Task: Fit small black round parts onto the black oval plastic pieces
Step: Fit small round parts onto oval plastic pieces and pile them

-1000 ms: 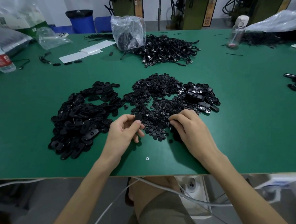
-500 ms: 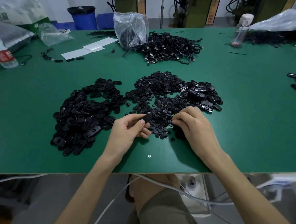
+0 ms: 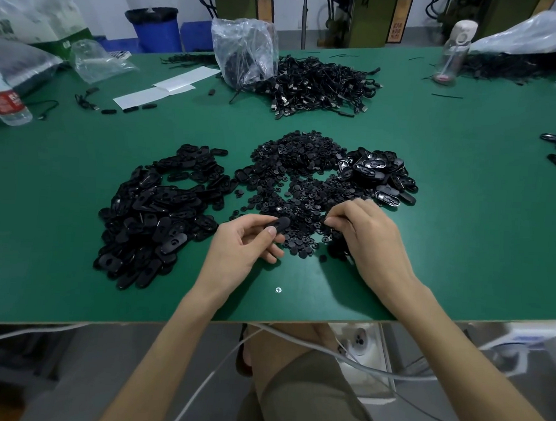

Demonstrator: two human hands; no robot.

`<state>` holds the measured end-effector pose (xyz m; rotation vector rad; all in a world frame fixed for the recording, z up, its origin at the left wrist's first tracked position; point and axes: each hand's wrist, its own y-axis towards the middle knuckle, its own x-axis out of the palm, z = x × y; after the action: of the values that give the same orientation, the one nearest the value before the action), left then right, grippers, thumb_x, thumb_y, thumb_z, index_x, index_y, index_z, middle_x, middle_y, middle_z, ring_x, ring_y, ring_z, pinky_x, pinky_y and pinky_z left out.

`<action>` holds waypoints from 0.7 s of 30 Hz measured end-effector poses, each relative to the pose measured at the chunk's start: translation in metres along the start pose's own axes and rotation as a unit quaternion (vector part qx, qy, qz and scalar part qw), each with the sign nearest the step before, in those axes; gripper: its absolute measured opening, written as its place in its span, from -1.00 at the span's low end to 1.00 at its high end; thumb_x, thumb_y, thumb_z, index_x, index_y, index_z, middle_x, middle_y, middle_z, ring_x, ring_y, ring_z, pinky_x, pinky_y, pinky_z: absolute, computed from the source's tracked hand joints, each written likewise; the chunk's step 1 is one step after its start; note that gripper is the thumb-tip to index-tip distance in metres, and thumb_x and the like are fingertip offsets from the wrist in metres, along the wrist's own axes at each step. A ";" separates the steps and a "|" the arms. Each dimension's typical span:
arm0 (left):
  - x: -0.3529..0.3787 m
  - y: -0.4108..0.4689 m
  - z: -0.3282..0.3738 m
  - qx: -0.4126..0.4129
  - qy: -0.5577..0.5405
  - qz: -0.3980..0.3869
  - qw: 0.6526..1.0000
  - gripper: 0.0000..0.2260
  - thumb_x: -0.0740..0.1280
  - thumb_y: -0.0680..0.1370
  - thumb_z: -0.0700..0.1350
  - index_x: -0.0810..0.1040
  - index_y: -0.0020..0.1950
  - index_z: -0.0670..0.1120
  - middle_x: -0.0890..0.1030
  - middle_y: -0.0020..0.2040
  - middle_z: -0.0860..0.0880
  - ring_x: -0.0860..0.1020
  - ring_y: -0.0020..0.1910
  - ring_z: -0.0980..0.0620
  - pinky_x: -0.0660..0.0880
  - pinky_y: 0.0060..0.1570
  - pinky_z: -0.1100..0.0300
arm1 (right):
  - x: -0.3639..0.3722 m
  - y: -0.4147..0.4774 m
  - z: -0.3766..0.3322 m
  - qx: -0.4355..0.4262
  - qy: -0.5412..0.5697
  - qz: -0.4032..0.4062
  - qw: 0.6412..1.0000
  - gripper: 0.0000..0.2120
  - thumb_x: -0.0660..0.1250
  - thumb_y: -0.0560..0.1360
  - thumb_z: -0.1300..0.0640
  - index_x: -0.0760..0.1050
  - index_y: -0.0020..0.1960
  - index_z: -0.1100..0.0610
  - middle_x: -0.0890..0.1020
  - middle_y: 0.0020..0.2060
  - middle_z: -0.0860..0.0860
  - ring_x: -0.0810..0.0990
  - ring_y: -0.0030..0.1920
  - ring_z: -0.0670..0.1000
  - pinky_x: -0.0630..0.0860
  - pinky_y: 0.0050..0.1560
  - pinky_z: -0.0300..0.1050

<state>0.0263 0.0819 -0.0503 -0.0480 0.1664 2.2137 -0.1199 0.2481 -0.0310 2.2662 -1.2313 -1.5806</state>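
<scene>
My left hand (image 3: 241, 248) pinches one black oval plastic piece (image 3: 278, 225) between thumb and fingers, just above the near edge of the heap of small black round parts (image 3: 299, 185). My right hand (image 3: 370, 236) lies palm down on that heap's right side with its fingertips curled into the round parts; whether it holds one is hidden. A big pile of loose oval pieces (image 3: 160, 210) spreads to the left. A smaller pile of glossy oval pieces (image 3: 380, 174) lies to the right of the round parts.
On the green table (image 3: 462, 236), a heap of black cables (image 3: 315, 86) and a clear plastic bag (image 3: 244, 52) lie at the back. A water bottle (image 3: 7, 102) lies at far left, another bottle (image 3: 454, 47) stands at back right. A screw head (image 3: 278, 290) sits near the front edge.
My left hand has turned the oval piece from upright to lying flat and carried it slightly right toward my right hand. My right hand's fingers stayed in the round parts.
</scene>
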 end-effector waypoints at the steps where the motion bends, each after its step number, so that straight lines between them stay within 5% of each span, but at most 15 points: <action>1: 0.000 0.000 0.000 0.001 0.001 -0.001 1.000 -0.84 0.35 0.66 -0.28 0.64 0.15 -0.06 0.75 -0.11 -0.12 0.71 -0.24 -0.02 0.62 -0.20 0.22 | 0.000 0.000 0.001 -0.001 0.000 0.002 1.000 -0.86 0.37 0.62 0.18 0.62 -0.02 0.25 0.66 -0.10 0.08 0.56 -0.05 0.12 0.53 -0.04 0.08; 9: -0.002 0.000 -0.002 0.005 0.005 0.001 1.000 -0.84 0.36 0.65 -0.27 0.64 0.15 -0.06 0.76 -0.11 -0.10 0.71 -0.23 -0.04 0.62 -0.20 0.21 | 0.005 0.000 0.006 -0.015 -0.020 -0.003 1.000 -0.83 0.33 0.65 0.24 0.67 0.14 0.25 0.62 -0.05 0.10 0.57 -0.01 0.15 0.57 -0.02 0.15; 14: -0.001 0.000 0.000 0.005 0.006 -0.002 1.000 -0.86 0.38 0.65 -0.26 0.63 0.16 -0.07 0.76 -0.11 -0.10 0.71 -0.23 -0.04 0.62 -0.20 0.20 | 0.005 -0.002 -0.011 0.060 0.167 0.043 0.983 -0.90 0.41 0.60 0.19 0.68 0.06 0.05 0.69 -0.09 -0.14 0.63 -0.06 -0.16 0.48 -0.05 -0.38; 18: -0.001 -0.001 0.000 0.017 0.001 -0.010 1.000 -0.87 0.41 0.62 -0.24 0.64 0.16 -0.13 0.75 -0.13 -0.11 0.71 -0.26 -0.07 0.62 -0.24 0.20 | 0.021 -0.012 -0.031 0.158 0.408 -0.066 0.897 -0.89 0.43 0.58 0.24 0.70 0.02 0.07 0.75 -0.22 -0.05 0.72 -0.18 -0.06 0.59 -0.19 -0.21; 21: -0.002 -0.001 0.000 0.025 -0.008 -0.018 0.999 -0.87 0.43 0.61 -0.22 0.64 0.15 -0.15 0.75 -0.13 -0.14 0.72 -0.27 -0.12 0.62 -0.27 0.17 | 0.023 -0.014 -0.033 0.206 0.497 -0.048 0.841 -0.91 0.42 0.57 0.28 0.69 0.04 0.18 0.76 -0.19 0.09 0.71 -0.18 0.00 0.59 -0.20 -0.18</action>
<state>0.0287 0.0811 -0.0500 -0.0058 0.2113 2.1721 -0.0823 0.2308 -0.0407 2.7646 -1.1558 0.0423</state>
